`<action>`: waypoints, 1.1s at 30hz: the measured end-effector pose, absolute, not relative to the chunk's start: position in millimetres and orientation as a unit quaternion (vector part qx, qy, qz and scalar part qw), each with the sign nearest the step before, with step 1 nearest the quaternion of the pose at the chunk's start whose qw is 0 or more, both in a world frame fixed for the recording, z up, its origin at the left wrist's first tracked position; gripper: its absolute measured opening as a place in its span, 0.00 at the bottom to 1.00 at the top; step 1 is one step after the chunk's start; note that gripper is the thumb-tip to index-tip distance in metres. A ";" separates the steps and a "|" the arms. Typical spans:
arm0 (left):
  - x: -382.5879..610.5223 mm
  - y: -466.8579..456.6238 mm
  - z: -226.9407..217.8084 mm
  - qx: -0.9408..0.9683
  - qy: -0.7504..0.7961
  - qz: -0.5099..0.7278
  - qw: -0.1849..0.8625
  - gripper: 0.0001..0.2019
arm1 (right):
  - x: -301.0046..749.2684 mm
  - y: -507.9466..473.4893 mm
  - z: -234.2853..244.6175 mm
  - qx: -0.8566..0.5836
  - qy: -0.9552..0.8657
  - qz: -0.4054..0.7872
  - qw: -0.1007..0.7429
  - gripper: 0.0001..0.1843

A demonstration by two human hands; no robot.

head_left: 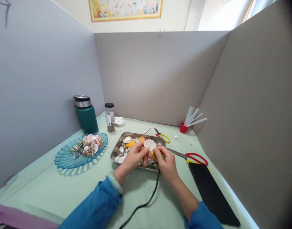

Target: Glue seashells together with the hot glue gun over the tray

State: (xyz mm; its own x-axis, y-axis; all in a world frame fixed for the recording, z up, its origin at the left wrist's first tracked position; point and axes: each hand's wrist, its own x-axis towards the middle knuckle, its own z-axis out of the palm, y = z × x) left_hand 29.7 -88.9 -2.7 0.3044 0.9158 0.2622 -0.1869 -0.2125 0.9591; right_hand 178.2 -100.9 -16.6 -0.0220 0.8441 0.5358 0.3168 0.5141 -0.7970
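My left hand pinches a round white shell over the front of a metal tray filled with several shells and pebbles. My right hand is closed beside it, fingers curled round a small yellow and green thing that I cannot name. A black cable runs from under my right hand toward me. Both hands nearly touch at the fingertips.
A blue glass dish with shells lies at the left. Behind it stand a green flask and a small jar. Yellow scissors, red scissors, a red cup of sticks and a black flat case are at the right.
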 end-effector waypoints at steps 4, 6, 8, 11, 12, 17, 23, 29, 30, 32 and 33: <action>28.7 -91.2 -2.5 0.595 0.292 0.487 0.568 0.14 | 177.2 -102.2 -15.8 -0.420 -0.701 0.204 0.540 0.15; 28.2 -91.4 -3.3 0.593 0.284 0.484 0.578 0.14 | 176.8 -102.8 -14.7 -0.417 -0.709 0.199 0.533 0.16; 27.5 -90.6 -4.7 0.591 0.278 0.483 0.583 0.14 | 176.7 -102.9 -13.9 -0.416 -0.712 0.198 0.529 0.16; 26.2 -88.4 -7.1 0.591 0.271 0.480 0.590 0.13 | 177.0 -101.7 -14.0 -0.414 -0.718 0.199 0.522 0.16; 25.8 -87.6 -7.9 0.590 0.269 0.478 0.592 0.13 | 177.3 -101.0 -14.5 -0.413 -0.721 0.201 0.519 0.16; 24.4 -86.1 -8.9 0.580 0.267 0.471 0.609 0.14 | 180.1 -97.1 -17.9 -0.403 -0.734 0.213 0.503 0.15; 22.5 -86.3 -9.0 0.588 0.268 0.458 0.611 0.14 | 183.4 -95.1 -17.7 -0.399 -0.747 0.209 0.489 0.16; 22.0 -86.0 -10.1 0.592 0.278 0.451 0.607 0.15 | 183.8 -95.1 -14.5 -0.407 -0.747 0.211 0.483 0.15; 22.4 -86.3 -9.7 0.592 0.280 0.454 0.604 0.15 | 183.8 -95.1 -14.0 -0.410 -0.745 0.210 0.482 0.16; 23.5 -87.4 -8.4 0.591 0.281 0.461 0.600 0.15 | 184.1 -94.9 -13.4 -0.415 -0.741 0.209 0.484 0.16; 24.1 -88.0 -7.5 0.590 0.280 0.463 0.599 0.15 | 184.3 -94.8 -13.4 -0.417 -0.739 0.209 0.486 0.16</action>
State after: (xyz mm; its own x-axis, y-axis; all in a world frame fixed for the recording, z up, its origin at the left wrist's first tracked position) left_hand 24.1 -88.0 -7.5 0.4140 0.8855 0.2109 -0.2246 -0.1252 0.9664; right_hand 184.3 -94.8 -13.4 -0.1801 0.8199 0.5434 0.4135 0.5643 -0.7145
